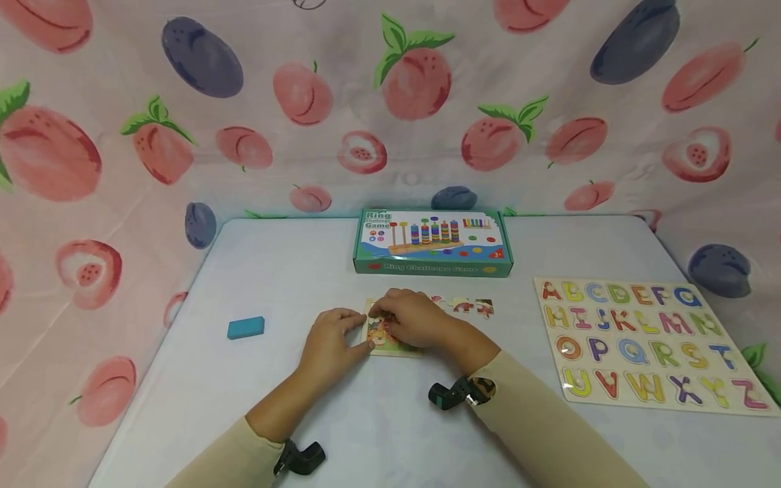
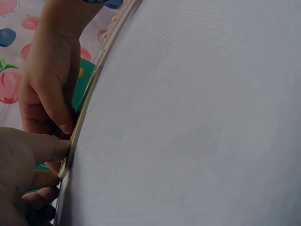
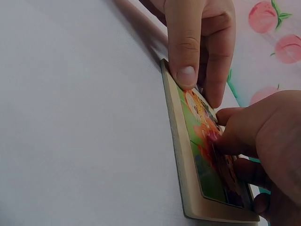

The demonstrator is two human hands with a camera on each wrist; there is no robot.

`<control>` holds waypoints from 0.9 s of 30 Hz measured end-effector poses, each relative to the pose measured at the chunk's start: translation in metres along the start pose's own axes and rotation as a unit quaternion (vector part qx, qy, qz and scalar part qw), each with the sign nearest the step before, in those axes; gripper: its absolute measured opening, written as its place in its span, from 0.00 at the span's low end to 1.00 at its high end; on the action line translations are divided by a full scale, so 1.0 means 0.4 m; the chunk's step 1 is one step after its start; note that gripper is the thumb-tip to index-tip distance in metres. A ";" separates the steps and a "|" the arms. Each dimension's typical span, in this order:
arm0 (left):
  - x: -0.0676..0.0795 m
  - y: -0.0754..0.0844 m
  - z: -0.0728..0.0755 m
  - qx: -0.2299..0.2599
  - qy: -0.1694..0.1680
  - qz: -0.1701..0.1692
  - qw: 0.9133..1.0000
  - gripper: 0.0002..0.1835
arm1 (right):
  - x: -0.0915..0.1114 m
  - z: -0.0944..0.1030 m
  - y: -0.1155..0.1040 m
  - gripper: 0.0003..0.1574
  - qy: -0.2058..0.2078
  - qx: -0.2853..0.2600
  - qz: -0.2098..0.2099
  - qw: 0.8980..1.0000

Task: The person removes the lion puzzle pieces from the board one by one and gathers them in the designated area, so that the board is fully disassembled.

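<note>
A small wooden puzzle board (image 1: 396, 352) with an animal picture lies flat on the white table (image 3: 84, 117). My left hand (image 1: 329, 344) grips its left side, the thumb near the front corner and the fingers further back; in the right wrist view the left thumb (image 3: 186, 75) rests on the frame. Over the picture is my right hand (image 1: 417, 320), its bent fingertips down on the puzzle's surface. I cannot tell whether they pinch a piece there. Behind the right hand lie several loose puzzle pieces (image 1: 462, 306), partly hidden by it.
A green Ring Challenge Game box (image 1: 433, 268) stands at the back of the table. To the right lies an alphabet board (image 1: 583, 347) with coloured letters. A blue block (image 1: 246, 328) sits on the left. Fruit-patterned cloth (image 1: 439, 146) hangs behind.
</note>
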State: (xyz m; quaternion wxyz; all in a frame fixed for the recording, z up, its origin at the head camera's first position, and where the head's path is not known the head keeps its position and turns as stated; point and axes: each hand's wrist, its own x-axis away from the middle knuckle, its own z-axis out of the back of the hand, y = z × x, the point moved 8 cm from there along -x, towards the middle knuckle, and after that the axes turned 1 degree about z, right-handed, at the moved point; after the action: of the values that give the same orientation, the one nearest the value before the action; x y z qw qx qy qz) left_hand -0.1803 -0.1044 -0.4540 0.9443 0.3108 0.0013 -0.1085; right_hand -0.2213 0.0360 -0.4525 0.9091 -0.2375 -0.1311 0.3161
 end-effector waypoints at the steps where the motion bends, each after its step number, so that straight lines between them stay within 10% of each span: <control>1: 0.000 -0.001 0.000 0.000 0.000 0.000 1.000 0.28 | 0.001 0.000 -0.001 0.20 0.002 -0.002 -0.001 1.000; 27: 0.003 -0.004 -0.004 0.003 0.008 -0.008 1.000 0.28 | 0.009 0.004 -0.011 0.20 0.041 -0.040 0.034 0.998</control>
State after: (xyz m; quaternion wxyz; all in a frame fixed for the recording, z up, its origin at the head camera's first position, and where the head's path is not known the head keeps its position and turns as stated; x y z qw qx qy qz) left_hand -0.1794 -0.1050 -0.4563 0.9425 0.3140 0.0111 -0.1137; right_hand -0.2169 0.0358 -0.4484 0.8922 -0.2903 -0.0982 0.3318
